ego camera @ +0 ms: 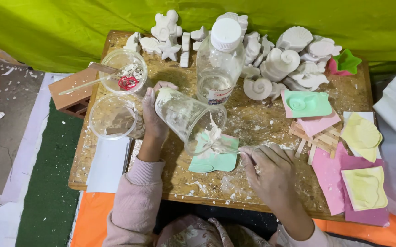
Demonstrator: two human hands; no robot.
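Mid-table: left hand grips tilted cup, mouth toward green mould; right hand apparently pinches a thin stirrer.

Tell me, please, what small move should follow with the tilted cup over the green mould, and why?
Probably keep scraping the white paste down into the green mould. The left hand holds the clear plastic cup tipped mouth-down over it, and the right hand works a thin stirrer at the rim, where paste clings.
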